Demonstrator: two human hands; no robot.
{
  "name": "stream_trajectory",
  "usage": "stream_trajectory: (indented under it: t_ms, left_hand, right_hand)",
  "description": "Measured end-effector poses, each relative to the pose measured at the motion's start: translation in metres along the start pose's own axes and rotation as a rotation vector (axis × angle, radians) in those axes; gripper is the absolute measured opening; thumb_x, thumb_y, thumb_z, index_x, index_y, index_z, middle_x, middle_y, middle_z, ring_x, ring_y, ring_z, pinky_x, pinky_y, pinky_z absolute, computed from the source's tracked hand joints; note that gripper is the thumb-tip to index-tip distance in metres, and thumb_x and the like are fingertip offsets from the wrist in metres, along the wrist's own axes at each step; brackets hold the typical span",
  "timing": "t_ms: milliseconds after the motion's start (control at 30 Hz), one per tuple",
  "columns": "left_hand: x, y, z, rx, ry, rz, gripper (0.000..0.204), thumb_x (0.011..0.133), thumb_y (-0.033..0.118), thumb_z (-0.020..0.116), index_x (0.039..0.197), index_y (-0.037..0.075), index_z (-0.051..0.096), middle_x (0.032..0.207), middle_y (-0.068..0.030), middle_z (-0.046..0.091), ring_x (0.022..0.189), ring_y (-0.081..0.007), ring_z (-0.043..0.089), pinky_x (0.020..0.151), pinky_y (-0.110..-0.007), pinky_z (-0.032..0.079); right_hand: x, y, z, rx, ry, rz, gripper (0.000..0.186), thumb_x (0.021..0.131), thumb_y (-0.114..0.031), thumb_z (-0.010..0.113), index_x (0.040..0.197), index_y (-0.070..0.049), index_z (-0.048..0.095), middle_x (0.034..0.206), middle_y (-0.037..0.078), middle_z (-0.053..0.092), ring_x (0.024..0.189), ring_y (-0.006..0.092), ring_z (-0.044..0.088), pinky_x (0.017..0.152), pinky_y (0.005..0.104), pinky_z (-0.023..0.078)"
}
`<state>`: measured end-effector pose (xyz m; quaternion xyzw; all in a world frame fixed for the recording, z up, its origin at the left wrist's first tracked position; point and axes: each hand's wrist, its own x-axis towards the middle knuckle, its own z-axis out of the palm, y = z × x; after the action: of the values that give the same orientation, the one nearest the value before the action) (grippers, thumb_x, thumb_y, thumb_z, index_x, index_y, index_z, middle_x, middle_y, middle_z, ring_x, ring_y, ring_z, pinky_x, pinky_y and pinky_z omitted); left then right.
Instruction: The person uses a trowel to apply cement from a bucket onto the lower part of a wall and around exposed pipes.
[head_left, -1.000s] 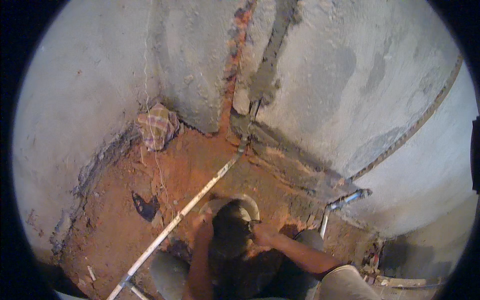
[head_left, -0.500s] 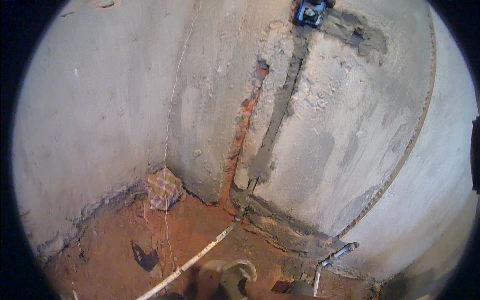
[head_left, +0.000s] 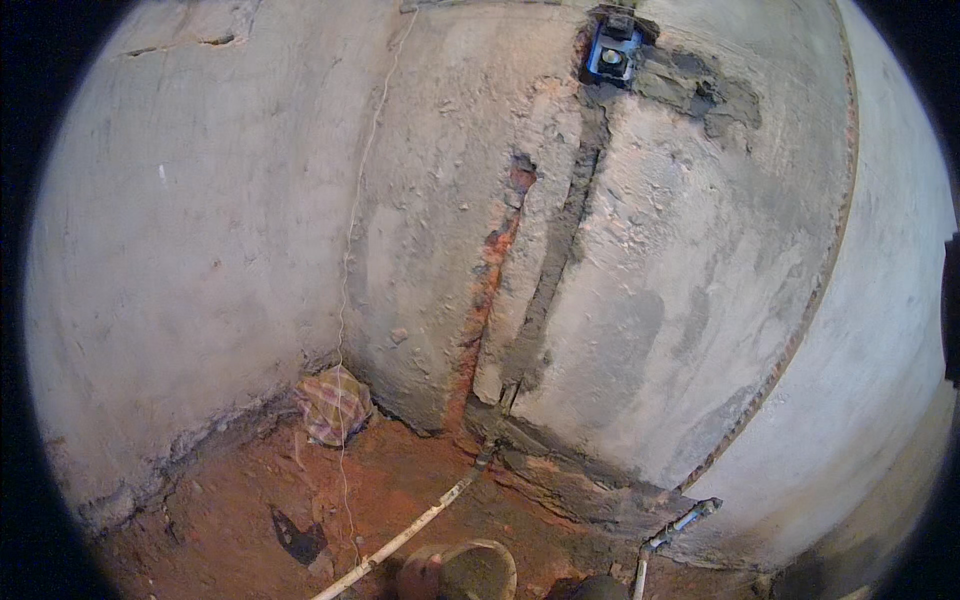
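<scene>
**Me:** Looking up at the corner right now, so neither of my hands is in the picture and I can't tell you if they're open or gripping anything. Nearest thing to where they'd be is the round mortar pan (head_left: pixel 470 570), bottom centre of the frame, on the red dirt floor (head_left: pixel 230 500).

**Mate:** So what stage does it look like?

**Me:** My guess is checking the chase: the dark vertical groove (head_left: pixel 560 250) cut into the plastered wall (head_left: pixel 200 250), running from the blue electrical box (head_left: pixel 612 55) at top centre down to the floor. Fresh grey patching sits around the box. Exposed red brick (head_left: pixel 490 270) shows just left of the groove.

**Mate:** Any labels or packaging?

**Me:** None I can make out. There's a checked cloth bundle (head_left: pixel 333 403) at the wall foot, lower left, a white pipe (head_left: pixel 400 540) lying diagonally on the floor, a thin string (head_left: pixel 350 250) hanging down the wall, and a pipe stub (head_left: pixel 680 525) lower right.
</scene>
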<state>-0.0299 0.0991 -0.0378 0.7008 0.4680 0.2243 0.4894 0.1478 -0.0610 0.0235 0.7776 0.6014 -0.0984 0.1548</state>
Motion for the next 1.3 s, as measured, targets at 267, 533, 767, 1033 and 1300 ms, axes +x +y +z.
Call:
stream_trajectory:
  t_ms: [267,533,767,1033,1300]
  left_hand:
    - [0.009,0.004,-0.001,-0.046,0.020,0.037,0.044,0.092,0.041,0.044,0.120,0.008,0.055,0.115,-0.0144,0.050,0.104,-0.0315,0.045,0.087,-0.045,0.037]
    - [0.013,0.005,-0.011,-0.064,0.035,0.054,0.041,0.093,0.039,0.045,0.119,0.008,0.056,0.106,-0.0117,0.052,0.095,-0.0281,0.047,0.080,-0.042,0.038]
    - [0.017,0.006,-0.012,-0.089,0.053,0.073,0.039,0.093,0.037,0.046,0.118,0.009,0.056,0.099,-0.0093,0.053,0.087,-0.0251,0.048,0.073,-0.039,0.039]
    - [0.015,0.008,-0.012,-0.130,0.082,0.085,0.036,0.093,0.035,0.047,0.116,0.009,0.057,0.091,-0.0065,0.055,0.079,-0.0216,0.050,0.066,-0.037,0.040]
    - [0.008,0.008,-0.003,-0.225,0.135,0.097,0.034,0.094,0.033,0.047,0.115,0.010,0.058,0.082,-0.0038,0.057,0.070,-0.0182,0.051,0.059,-0.034,0.042]
  right_hand:
    - [0.011,-0.007,0.010,-0.126,0.078,0.051,0.043,0.080,-0.026,0.054,0.111,0.004,0.052,0.097,0.024,0.059,0.089,0.0392,0.059,0.076,0.0552,0.045]
    - [0.014,-0.011,0.015,-0.216,0.123,0.088,0.042,0.080,-0.026,0.054,0.111,0.003,0.052,0.098,0.024,0.058,0.089,0.0389,0.059,0.076,0.0548,0.046]
    - [0.019,-0.015,0.018,-0.287,0.159,0.110,0.042,0.080,-0.027,0.054,0.110,0.002,0.052,0.099,0.023,0.057,0.090,0.0386,0.058,0.076,0.0544,0.046]
    - [0.020,-0.018,0.023,-0.386,0.203,0.143,0.042,0.080,-0.028,0.055,0.110,0.002,0.052,0.101,0.023,0.056,0.090,0.0383,0.058,0.076,0.0540,0.046]
    - [0.018,-0.020,0.038,-0.526,0.248,0.173,0.042,0.080,-0.028,0.055,0.110,0.001,0.052,0.102,0.022,0.055,0.090,0.0380,0.057,0.077,0.0537,0.046]
